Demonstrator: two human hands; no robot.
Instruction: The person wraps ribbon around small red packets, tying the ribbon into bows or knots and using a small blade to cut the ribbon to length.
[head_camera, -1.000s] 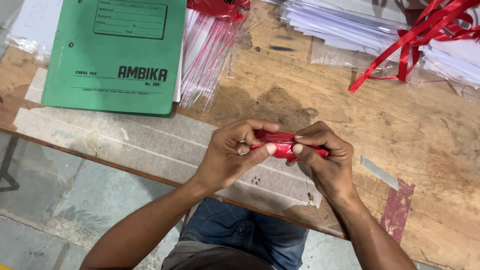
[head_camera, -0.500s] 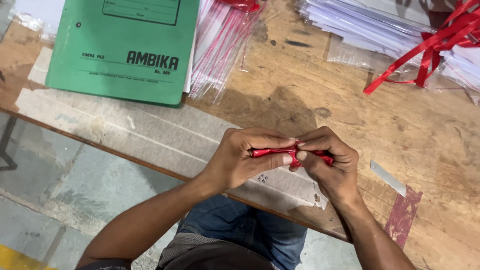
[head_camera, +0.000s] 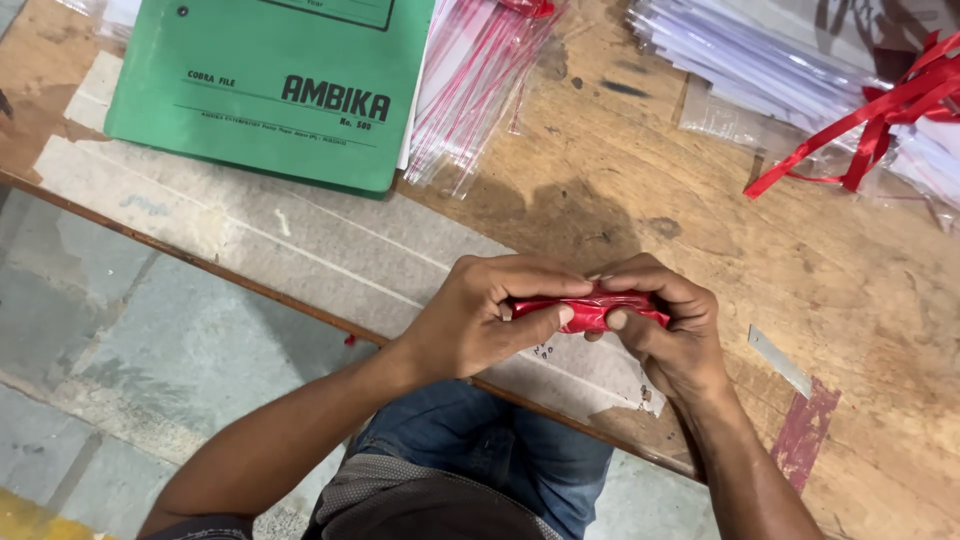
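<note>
We note the red ribbon strip (head_camera: 590, 309) pinched between both hands above the near edge of the wooden table (head_camera: 620, 190) — left hand (head_camera: 480, 320) gripping its left end with thumb under and fingers curled over, right hand (head_camera: 665, 325) pinching the right end likewise. Its long axis runs left-right, hand to hand, roughly level; neither hand is nearer. A green file folder (head_camera: 270, 90) lies well beyond the left hand.

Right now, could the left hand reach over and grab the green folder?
Probably yes, but not freely. The green folder lies flat on the wooden table with nothing between it and the left hand. That hand is pinching the red ribbon together with the right hand, so it would need to let go first.
</note>
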